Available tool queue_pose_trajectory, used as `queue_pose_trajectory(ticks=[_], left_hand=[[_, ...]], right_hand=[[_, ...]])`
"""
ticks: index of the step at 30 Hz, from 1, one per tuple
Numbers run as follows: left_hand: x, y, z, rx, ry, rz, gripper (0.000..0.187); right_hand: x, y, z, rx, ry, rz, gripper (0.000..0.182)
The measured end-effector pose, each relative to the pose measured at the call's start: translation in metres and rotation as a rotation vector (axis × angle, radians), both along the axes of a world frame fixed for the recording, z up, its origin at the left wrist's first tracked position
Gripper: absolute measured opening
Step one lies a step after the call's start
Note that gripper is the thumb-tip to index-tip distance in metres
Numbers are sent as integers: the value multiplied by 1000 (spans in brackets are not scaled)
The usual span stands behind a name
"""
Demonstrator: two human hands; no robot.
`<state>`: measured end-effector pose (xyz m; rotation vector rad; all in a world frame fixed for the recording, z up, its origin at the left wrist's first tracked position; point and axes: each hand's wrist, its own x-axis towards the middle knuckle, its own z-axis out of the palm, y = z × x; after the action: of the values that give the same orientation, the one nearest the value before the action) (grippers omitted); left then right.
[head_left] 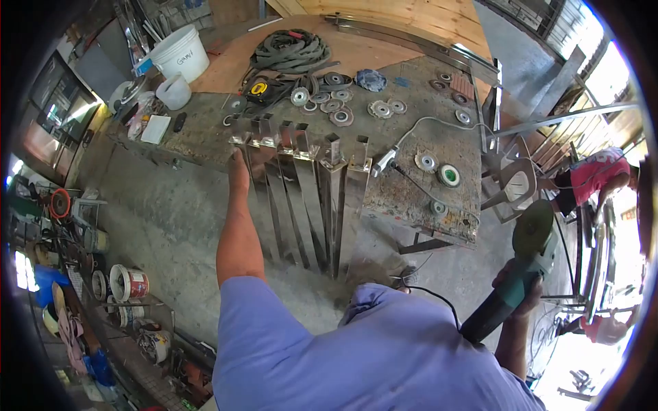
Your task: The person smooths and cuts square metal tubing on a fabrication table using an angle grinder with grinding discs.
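My right hand (526, 296) is wrapped round the teal and black body of an angle grinder (510, 293). Its disc (533, 225) points upward, and a black cord runs from its rear end. On the far side of my outstretched left arm, my left hand (238, 159) grips the leftmost of several shiny square metal posts (296, 198) near its upper end; its fingers are partly hidden. The posts lean side by side against the workbench edge, each with a flat plate and a short tube stub (332, 147) at the top.
Grinding discs (380, 109) lie scattered on the workbench (205, 130), along with a tape measure (258, 88), a coiled hose (291, 51) and a corded tool (385, 162). A white bucket (179, 53) stands at the back left. Another person (596, 175) is at right, near a chair (514, 186).
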<state>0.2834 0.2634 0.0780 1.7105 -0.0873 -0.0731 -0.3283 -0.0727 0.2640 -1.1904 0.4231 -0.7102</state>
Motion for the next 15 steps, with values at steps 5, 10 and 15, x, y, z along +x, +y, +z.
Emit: queue_pose_trajectory(ticks=[5,10,15], left_hand=[[20,10,-48,-25,30,-86,60],[-18,-21,-13,219,-104,128,77],[-94,-72,9,129,-475,542,66]], right_hand=[[22,-7,-20,145,-66,7,76],[34,-13,-17,128,-60,68,78],[27,-19,-20,166,-101,40,80]])
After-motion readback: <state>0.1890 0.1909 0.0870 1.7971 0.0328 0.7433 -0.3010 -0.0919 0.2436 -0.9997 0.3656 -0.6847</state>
